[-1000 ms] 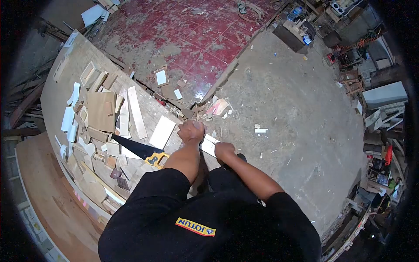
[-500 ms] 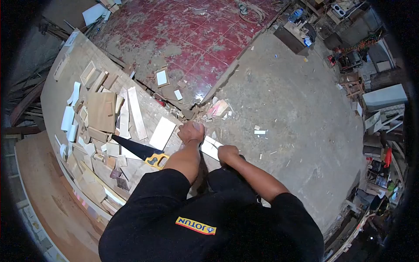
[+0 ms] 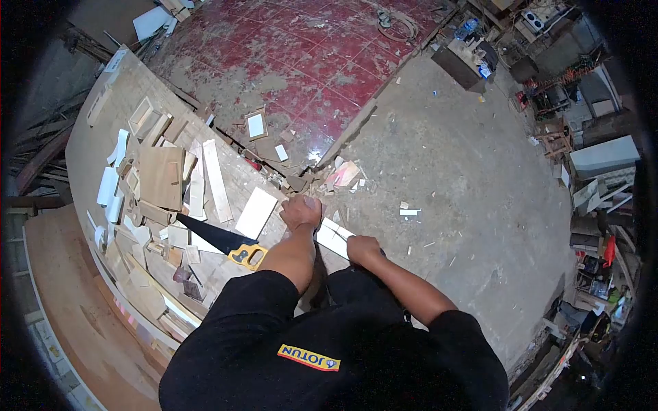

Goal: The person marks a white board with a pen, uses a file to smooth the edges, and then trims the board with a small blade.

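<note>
A narrow white board (image 3: 333,237) spans the gap between my two hands, just off the edge of the workbench, with a dark line running across its face. My left hand (image 3: 300,212) is closed at the board's far end, beside the bench edge. Around the near end my right hand (image 3: 363,249) is wrapped, its fingertips turned out of sight. To the left of my left forearm, a handsaw (image 3: 223,240) with a yellow and black handle lies on the bench. Close by it rests a white rectangular panel (image 3: 256,214).
The workbench (image 3: 137,82) on the left carries wood offcuts, a brown wooden panel (image 3: 161,177) and curled white strips (image 3: 107,186). Scraps litter the concrete floor (image 3: 452,185) and red tiles (image 3: 301,55). Clutter lines the right wall, including a white box (image 3: 604,155).
My right hand has shifted slightly to the right and down, and a bit more of the white board shows. The whole view has tilted slightly; the saw stays put.
</note>
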`<act>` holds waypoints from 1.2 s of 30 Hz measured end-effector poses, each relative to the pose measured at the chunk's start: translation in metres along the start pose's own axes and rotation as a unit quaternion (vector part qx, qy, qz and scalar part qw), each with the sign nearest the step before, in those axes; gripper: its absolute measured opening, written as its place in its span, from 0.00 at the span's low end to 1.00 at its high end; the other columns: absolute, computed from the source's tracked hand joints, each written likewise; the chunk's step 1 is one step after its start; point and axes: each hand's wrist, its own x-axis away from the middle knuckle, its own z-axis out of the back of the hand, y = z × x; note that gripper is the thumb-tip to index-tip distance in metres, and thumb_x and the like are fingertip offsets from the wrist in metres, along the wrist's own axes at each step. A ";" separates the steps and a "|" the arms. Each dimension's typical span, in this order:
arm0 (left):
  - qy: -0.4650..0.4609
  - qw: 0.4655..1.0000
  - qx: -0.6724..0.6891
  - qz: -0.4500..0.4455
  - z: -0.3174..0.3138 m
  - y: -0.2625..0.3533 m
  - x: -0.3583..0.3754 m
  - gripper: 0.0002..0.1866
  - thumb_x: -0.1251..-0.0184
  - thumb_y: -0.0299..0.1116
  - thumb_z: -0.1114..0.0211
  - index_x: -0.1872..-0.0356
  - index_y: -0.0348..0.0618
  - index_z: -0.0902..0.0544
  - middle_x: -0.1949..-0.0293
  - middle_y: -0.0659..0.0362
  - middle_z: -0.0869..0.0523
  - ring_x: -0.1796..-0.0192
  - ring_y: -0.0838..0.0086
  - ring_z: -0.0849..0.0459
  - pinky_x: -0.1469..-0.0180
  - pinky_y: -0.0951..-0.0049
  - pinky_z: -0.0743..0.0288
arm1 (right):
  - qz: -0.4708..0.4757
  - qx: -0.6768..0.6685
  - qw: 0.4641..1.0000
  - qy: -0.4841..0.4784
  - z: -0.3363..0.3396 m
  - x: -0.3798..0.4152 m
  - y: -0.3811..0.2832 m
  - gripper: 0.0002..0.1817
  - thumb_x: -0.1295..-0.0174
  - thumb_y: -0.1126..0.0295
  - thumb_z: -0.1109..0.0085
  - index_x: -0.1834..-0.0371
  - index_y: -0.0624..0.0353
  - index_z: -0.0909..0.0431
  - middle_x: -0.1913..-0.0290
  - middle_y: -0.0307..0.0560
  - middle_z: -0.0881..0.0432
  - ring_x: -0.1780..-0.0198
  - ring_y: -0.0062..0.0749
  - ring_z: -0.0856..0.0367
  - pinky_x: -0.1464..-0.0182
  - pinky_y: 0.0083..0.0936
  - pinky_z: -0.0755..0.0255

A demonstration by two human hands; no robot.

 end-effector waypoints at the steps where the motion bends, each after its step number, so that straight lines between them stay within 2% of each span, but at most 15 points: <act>1: 0.012 1.000 -0.004 -0.006 -0.001 -0.001 0.000 0.27 0.44 0.57 0.42 0.54 0.46 0.18 0.50 0.54 0.18 0.42 0.58 0.27 0.43 0.53 0.33 | 0.021 -0.006 1.000 0.010 -0.004 -0.007 -0.002 0.15 0.41 0.68 0.49 0.57 0.62 0.17 0.57 0.56 0.14 0.56 0.47 0.13 0.56 0.43 0.20; 5: 0.008 1.000 -0.005 -0.012 0.006 0.002 0.002 0.28 0.43 0.57 0.42 0.52 0.45 0.18 0.49 0.53 0.18 0.41 0.57 0.27 0.42 0.53 0.33 | 0.016 -0.020 0.997 0.067 -0.031 -0.049 -0.013 0.14 0.40 0.68 0.50 0.57 0.62 0.18 0.57 0.58 0.14 0.56 0.48 0.13 0.58 0.44 0.20; 9: 0.002 1.000 -0.016 -0.007 0.005 0.003 0.001 0.28 0.42 0.57 0.43 0.52 0.45 0.18 0.49 0.52 0.18 0.40 0.57 0.28 0.42 0.52 0.34 | -0.002 -0.032 0.998 0.051 -0.009 -0.009 -0.005 0.14 0.40 0.69 0.50 0.58 0.62 0.17 0.57 0.58 0.14 0.55 0.48 0.13 0.58 0.43 0.20; 12: -0.002 1.000 -0.009 -0.003 0.002 0.000 0.001 0.28 0.42 0.57 0.43 0.51 0.45 0.19 0.49 0.52 0.18 0.40 0.56 0.28 0.41 0.51 0.34 | -0.007 -0.009 1.000 0.004 -0.003 0.012 0.003 0.14 0.40 0.69 0.50 0.59 0.61 0.16 0.57 0.57 0.14 0.55 0.48 0.13 0.57 0.42 0.20; 18: -0.017 1.000 -0.004 0.002 0.004 0.003 0.000 0.29 0.41 0.58 0.43 0.50 0.45 0.19 0.48 0.52 0.19 0.40 0.57 0.28 0.41 0.51 0.35 | -0.004 -0.023 0.999 0.023 -0.008 -0.010 -0.002 0.14 0.39 0.69 0.51 0.59 0.61 0.16 0.57 0.57 0.14 0.57 0.49 0.13 0.57 0.42 0.20; 20: 0.012 1.000 0.001 -0.008 -0.005 -0.002 0.000 0.28 0.42 0.58 0.42 0.50 0.45 0.19 0.48 0.52 0.19 0.40 0.57 0.28 0.40 0.52 0.35 | -0.007 -0.017 0.999 0.046 -0.019 -0.032 -0.013 0.15 0.39 0.68 0.51 0.57 0.60 0.15 0.54 0.55 0.14 0.55 0.46 0.13 0.56 0.42 0.20; 21: 0.013 1.000 0.000 -0.006 -0.004 -0.002 0.002 0.28 0.42 0.58 0.42 0.50 0.45 0.19 0.48 0.52 0.19 0.40 0.57 0.28 0.40 0.52 0.35 | 0.005 -0.017 0.997 0.081 -0.023 -0.038 -0.019 0.15 0.39 0.69 0.52 0.57 0.60 0.15 0.56 0.54 0.14 0.56 0.46 0.13 0.57 0.41 0.20; 23: 0.012 1.000 0.001 -0.005 -0.001 0.001 0.001 0.28 0.41 0.58 0.43 0.51 0.45 0.19 0.48 0.52 0.18 0.41 0.57 0.28 0.41 0.53 0.35 | 0.002 -0.027 0.996 0.090 -0.028 -0.045 -0.016 0.15 0.39 0.69 0.51 0.57 0.60 0.15 0.57 0.54 0.13 0.56 0.45 0.13 0.58 0.41 0.20; 27: -0.008 1.000 -0.005 0.002 -0.001 -0.001 -0.004 0.28 0.41 0.58 0.44 0.51 0.44 0.19 0.48 0.52 0.18 0.41 0.57 0.28 0.41 0.53 0.34 | 0.007 -0.003 0.998 0.067 -0.025 -0.019 -0.008 0.14 0.39 0.69 0.51 0.60 0.59 0.15 0.58 0.54 0.13 0.58 0.45 0.12 0.60 0.40 0.20; 29: 0.012 1.000 0.007 -0.020 -0.005 -0.003 -0.002 0.27 0.42 0.55 0.43 0.53 0.43 0.20 0.53 0.47 0.17 0.45 0.50 0.25 0.44 0.47 0.32 | -0.004 -0.009 0.998 0.060 -0.019 -0.005 -0.002 0.13 0.40 0.68 0.49 0.61 0.59 0.15 0.59 0.54 0.13 0.58 0.45 0.12 0.60 0.41 0.20; 33: 0.012 1.000 0.003 -0.006 0.001 0.001 -0.003 0.26 0.42 0.55 0.43 0.55 0.43 0.20 0.51 0.46 0.18 0.44 0.51 0.25 0.44 0.48 0.32 | 0.017 0.013 0.998 0.057 -0.019 -0.011 0.002 0.12 0.41 0.69 0.49 0.63 0.59 0.15 0.60 0.54 0.13 0.58 0.45 0.13 0.61 0.42 0.20; 35: -0.005 1.000 -0.022 0.008 0.001 0.002 0.000 0.28 0.43 0.57 0.44 0.52 0.44 0.19 0.48 0.52 0.18 0.41 0.57 0.27 0.42 0.53 0.34 | 0.010 0.005 0.998 0.061 -0.027 -0.025 -0.003 0.13 0.40 0.69 0.50 0.61 0.59 0.15 0.59 0.54 0.13 0.59 0.44 0.12 0.60 0.42 0.20; 36: -0.007 1.000 -0.022 0.006 0.000 0.002 0.001 0.28 0.43 0.57 0.44 0.52 0.44 0.19 0.48 0.52 0.18 0.41 0.57 0.27 0.42 0.53 0.34 | 0.001 -0.003 0.998 0.066 -0.032 -0.032 -0.005 0.14 0.39 0.69 0.51 0.59 0.59 0.15 0.58 0.54 0.13 0.59 0.44 0.12 0.60 0.41 0.20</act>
